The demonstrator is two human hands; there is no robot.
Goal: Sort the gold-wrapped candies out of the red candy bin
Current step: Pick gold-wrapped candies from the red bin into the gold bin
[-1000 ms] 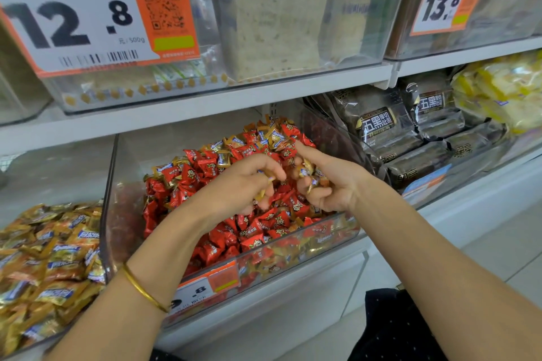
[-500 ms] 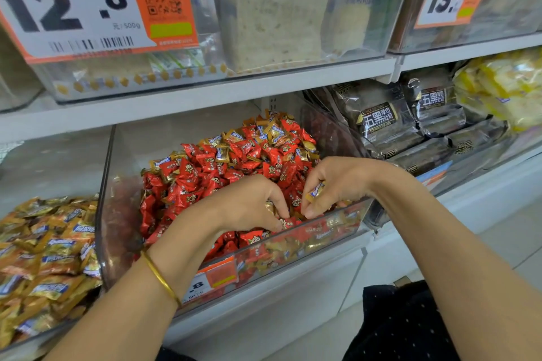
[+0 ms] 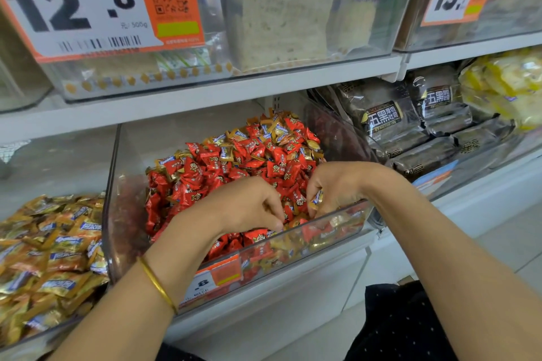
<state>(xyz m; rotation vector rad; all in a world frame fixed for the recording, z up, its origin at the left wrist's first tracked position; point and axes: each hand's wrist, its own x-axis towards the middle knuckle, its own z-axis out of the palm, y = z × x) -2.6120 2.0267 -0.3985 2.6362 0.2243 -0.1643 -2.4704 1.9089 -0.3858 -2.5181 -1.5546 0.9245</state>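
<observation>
Though under way at the front of the red bin [image 3: 115,184], centre frame, judged far from done: over a dozen gold candies [image 3: 278,129] mixed among uncountable red ones [image 3: 211,167]. Right hand [image 3: 337,187] pinching one held candy [image 3: 316,199]; left hand [image 3: 249,205] curled into the pile, grip unclear. One gold bin [image 3: 44,243] lower left.

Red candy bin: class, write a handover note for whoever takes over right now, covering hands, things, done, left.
Right hand pinches a gold-wrapped candy above the red candy bin, front right.
Left hand digs curled into the front candies; what it holds is hidden.
Done: one candy picked.
Left: stray gold candies sit atop the pile's back and along the front; gold pile lies in the bin to the left.
</observation>
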